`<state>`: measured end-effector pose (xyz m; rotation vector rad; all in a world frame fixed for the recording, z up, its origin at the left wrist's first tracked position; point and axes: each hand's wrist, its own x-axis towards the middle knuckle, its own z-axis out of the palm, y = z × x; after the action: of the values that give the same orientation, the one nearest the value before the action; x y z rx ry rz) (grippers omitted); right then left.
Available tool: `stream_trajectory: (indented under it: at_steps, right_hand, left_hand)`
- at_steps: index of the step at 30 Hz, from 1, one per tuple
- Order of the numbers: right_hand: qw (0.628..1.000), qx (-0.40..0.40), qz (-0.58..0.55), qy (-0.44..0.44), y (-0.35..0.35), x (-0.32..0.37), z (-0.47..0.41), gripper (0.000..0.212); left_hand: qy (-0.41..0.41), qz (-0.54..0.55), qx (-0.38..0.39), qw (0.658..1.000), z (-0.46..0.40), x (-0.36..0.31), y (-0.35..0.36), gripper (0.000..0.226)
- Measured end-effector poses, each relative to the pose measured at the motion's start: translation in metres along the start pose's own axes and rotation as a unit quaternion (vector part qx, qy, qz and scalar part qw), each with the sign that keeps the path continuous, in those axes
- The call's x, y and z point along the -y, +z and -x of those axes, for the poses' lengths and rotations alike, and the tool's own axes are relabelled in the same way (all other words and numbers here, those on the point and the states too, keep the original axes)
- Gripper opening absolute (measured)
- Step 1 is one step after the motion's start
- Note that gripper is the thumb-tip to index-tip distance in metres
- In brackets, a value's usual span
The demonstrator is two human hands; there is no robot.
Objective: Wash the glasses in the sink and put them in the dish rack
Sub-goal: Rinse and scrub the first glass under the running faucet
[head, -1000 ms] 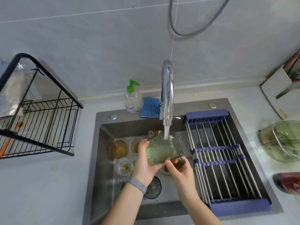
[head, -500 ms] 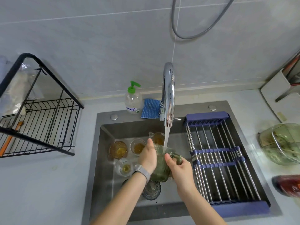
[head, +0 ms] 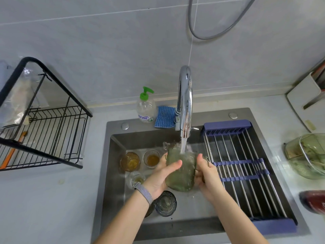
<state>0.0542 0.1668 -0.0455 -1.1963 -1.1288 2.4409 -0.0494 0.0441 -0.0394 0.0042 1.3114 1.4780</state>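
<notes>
Under the running faucet (head: 184,103), left hand (head: 161,175) and right hand (head: 205,175) grip a green glass mug (head: 181,169), mouth upward so water rinses inside.

On the sink's back ledge you have a clear soap bottle (head: 146,110) with a green pump, and just beside it to the right a blue knitted cloth (head: 165,117). A grey hose (head: 218,33) loops down the tiled wall above. To your right on the counter sits a green-tinted glass bowl (head: 309,155) with a lid, a dark red object (head: 314,201) near it at the frame edge, and a white holder (head: 304,92) in the corner.
</notes>
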Motion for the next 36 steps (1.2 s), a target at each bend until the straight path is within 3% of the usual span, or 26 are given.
stream_trajectory:
  at_steps: [3,4,6,8,11,14,16,17,19,21,23,26,28,29,33,36]
  right_hand:
    - [1.000,0.003,0.008,0.028,0.004,0.008,-0.004,0.054]
    - [0.999,-0.027,0.040,0.016,0.006,0.009,-0.006,0.045]
    - [0.981,-0.132,0.135,-0.043,0.012,0.005,-0.007,0.034]
    - [0.971,-0.141,0.176,-0.073,0.024,-0.006,0.001,0.029]
    - [0.994,-0.098,0.046,0.001,0.045,-0.015,0.012,0.038]
    - [0.989,-0.119,-0.068,0.060,0.049,-0.007,0.013,0.053]
    - [0.988,-0.116,-0.059,0.079,0.048,-0.010,0.015,0.063]
    - [0.990,-0.117,-0.023,0.076,0.049,-0.015,0.016,0.068]
    - [0.990,-0.114,0.045,0.070,0.048,-0.028,0.019,0.085]
    - [0.988,-0.117,0.082,0.055,0.042,-0.037,0.013,0.095]
    - [0.986,-0.115,0.113,0.044,0.044,-0.022,0.012,0.085]
    - [0.976,-0.168,0.110,0.086,0.049,0.000,0.006,0.057]
    - [0.972,-0.166,0.128,0.104,0.050,0.002,0.000,0.052]
    - [0.971,-0.163,0.137,0.107,0.052,0.001,-0.001,0.053]
    - [0.975,-0.148,0.129,0.105,0.054,0.005,0.003,0.040]
    - [0.975,-0.150,0.121,0.111,0.047,0.010,0.002,0.039]
  left_hand:
    - [0.016,-0.022,0.000,1.000,0.004,-0.001,0.007,0.066]
    - [0.032,-0.044,-0.018,0.998,0.006,-0.002,0.011,0.066]
    - [0.084,-0.121,-0.108,0.983,0.004,0.000,0.016,0.048]
    - [0.139,-0.202,-0.171,0.954,0.006,0.002,0.022,0.043]
    - [0.198,-0.309,-0.221,0.904,0.008,0.013,0.033,0.053]
    - [0.203,-0.437,-0.253,0.839,0.009,0.025,0.034,0.083]
    - [0.186,-0.424,-0.214,0.860,0.011,0.022,0.030,0.082]
    - [0.173,-0.379,-0.192,0.889,0.010,0.021,0.027,0.073]
    - [0.148,-0.337,-0.167,0.915,0.010,0.017,0.021,0.053]
    - [0.126,-0.327,-0.181,0.919,0.010,0.021,0.023,0.068]
    - [0.133,-0.338,-0.186,0.913,0.014,0.023,0.030,0.083]
    - [0.158,-0.317,-0.217,0.910,0.020,0.014,0.035,0.054]
    - [0.157,-0.203,-0.237,0.937,0.016,0.002,0.031,0.031]
    - [0.140,-0.150,-0.235,0.950,0.013,-0.004,0.029,0.030]
    - [0.070,-0.065,-0.161,0.982,0.011,0.002,0.017,0.086]
    - [0.071,-0.075,-0.127,0.987,0.012,0.011,0.016,0.101]
